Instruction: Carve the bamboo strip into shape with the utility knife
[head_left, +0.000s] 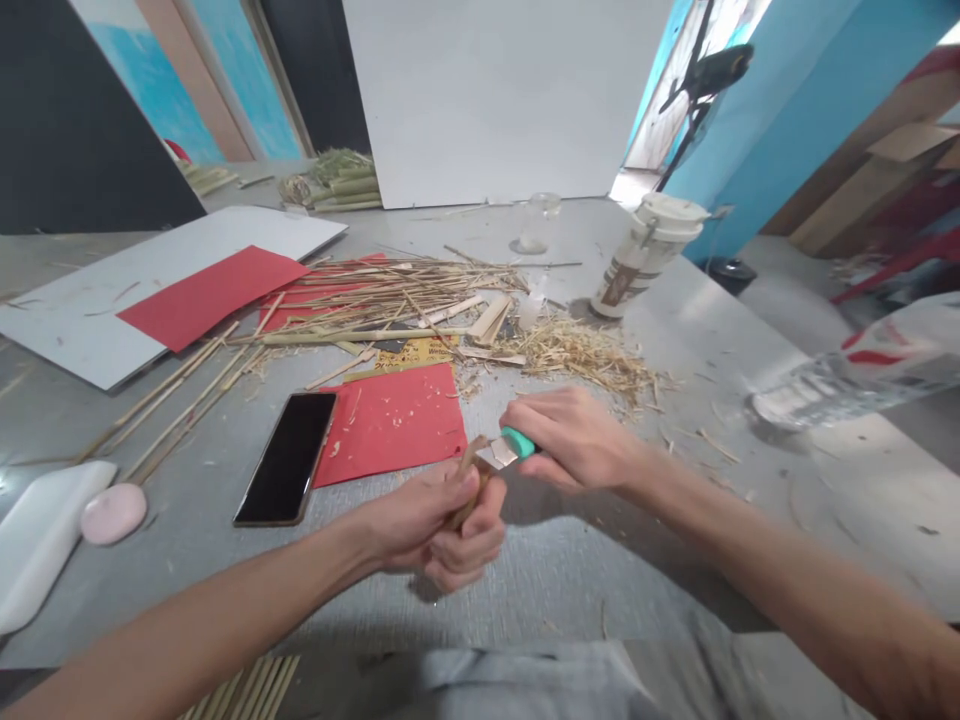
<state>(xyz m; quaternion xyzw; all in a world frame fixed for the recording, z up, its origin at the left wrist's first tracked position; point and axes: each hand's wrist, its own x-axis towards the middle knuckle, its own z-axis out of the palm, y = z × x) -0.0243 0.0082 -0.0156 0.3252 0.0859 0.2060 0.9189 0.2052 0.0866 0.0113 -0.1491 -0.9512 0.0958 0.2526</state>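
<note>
Stalk piece (470,455): in the head view, held in the left hand above the table (570,595), its tip at the cutter blade; probably light, dry, stiff and apt to split lengthwise.
Left hand (446,525): fingers curled closed around the stalk piece, thumb pressing along it.
Right hand (574,440): fingers wrapped closed on the cutter (517,443) by its green handle, blade bared toward the left hand.
Hold: best taken low on the stalk, fingertips back from the blade.
Edges: 1 sharp blade; the table's near edge runs below both hands.
Room: grey tabletop shows between hands and near edge; 1 phone (286,460) and 1 red sheet (397,420) sit leftward, shavings (585,355) beyond.
</note>
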